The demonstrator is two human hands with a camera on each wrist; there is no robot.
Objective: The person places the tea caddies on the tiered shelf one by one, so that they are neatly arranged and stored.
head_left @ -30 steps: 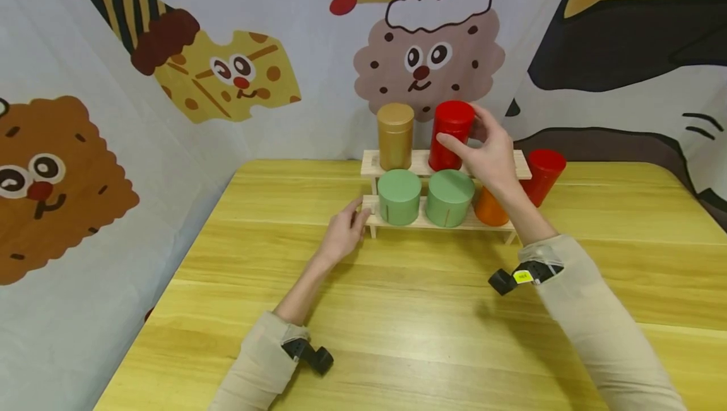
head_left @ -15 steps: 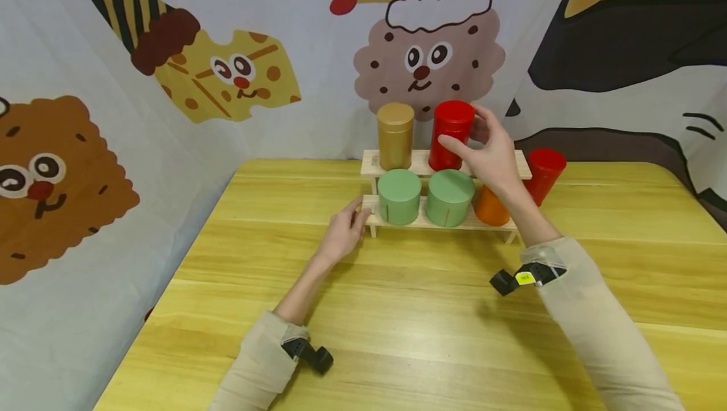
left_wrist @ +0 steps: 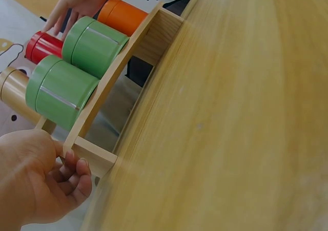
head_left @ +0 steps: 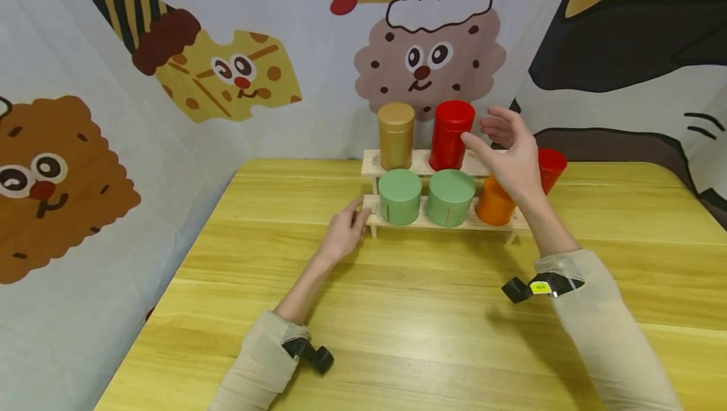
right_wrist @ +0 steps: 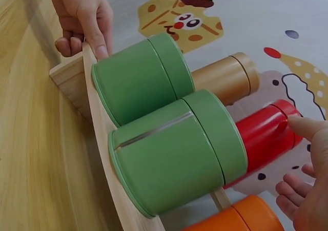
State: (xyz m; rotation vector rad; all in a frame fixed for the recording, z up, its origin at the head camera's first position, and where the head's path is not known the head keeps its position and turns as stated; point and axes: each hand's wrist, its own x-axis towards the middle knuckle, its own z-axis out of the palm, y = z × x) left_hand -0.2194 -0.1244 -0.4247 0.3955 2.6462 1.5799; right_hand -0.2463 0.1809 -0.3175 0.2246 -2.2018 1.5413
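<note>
A two-tier wooden rack [head_left: 421,161] holds tea canisters. On its upper tier stand a gold canister [head_left: 396,139] and a red canister [head_left: 446,142]. Two wide green canisters [head_left: 400,199] and an orange canister [head_left: 494,206] fill the lower tier. My left hand [head_left: 341,234] pinches the left end of the lower board, thumb above and fingers curled beneath, as the left wrist view shows. Just right of the upper red canister hovers my right hand [head_left: 514,161], fingers spread and holding nothing; its thumb tip is close to the can, and I cannot tell whether they touch.
Behind the right hand, a second red canister [head_left: 552,168] is partly hidden, to the right of the rack. The rack stands toward the back of a wooden table [head_left: 397,310]. A cartoon-printed cloth [head_left: 318,133] hangs directly behind it.
My right hand has let go of the upper red canister and moved right, uncovering more of the orange one. The left hand and the rack have stayed put.
</note>
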